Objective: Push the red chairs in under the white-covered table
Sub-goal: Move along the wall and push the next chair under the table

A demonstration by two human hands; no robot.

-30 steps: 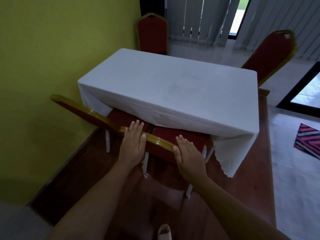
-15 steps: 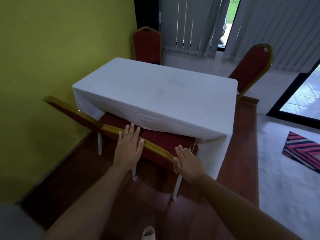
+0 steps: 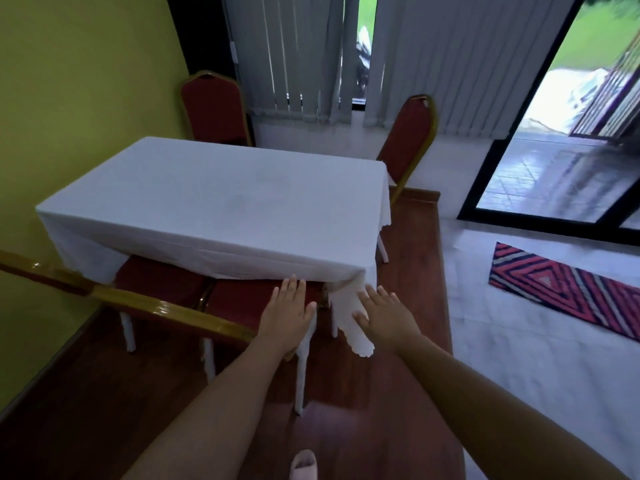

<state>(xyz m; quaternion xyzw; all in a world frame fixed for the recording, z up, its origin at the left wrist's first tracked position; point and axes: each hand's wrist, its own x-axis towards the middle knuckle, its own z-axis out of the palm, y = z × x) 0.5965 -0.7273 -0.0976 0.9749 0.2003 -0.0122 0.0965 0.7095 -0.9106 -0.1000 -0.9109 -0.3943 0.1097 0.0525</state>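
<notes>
The white-covered table (image 3: 214, 202) stands by the yellow wall. Two red chairs with gold frames are on its near side, seats partly under the cloth: the left chair (image 3: 156, 278) and the right chair (image 3: 242, 299). Its gold back rail (image 3: 173, 311) runs toward my left hand (image 3: 285, 313), which lies flat with fingers spread over the rail's right end. My right hand (image 3: 384, 315) hovers open beside the hanging cloth corner (image 3: 349, 317), off the chair. Two more red chairs stand apart from the table: one at the far end (image 3: 213, 109), one at the far right corner (image 3: 408, 140).
The yellow wall (image 3: 86, 98) closes the left side. Grey vertical blinds (image 3: 450, 64) and an open glass door (image 3: 554, 174) are behind. A red striped rug (image 3: 568, 292) lies on white tiles to the right. My foot (image 3: 304, 465) is on the wooden floor.
My view has swung to the right. My right hand has come off the chair's back rail, and my left hand has slid to the rail's right end.
</notes>
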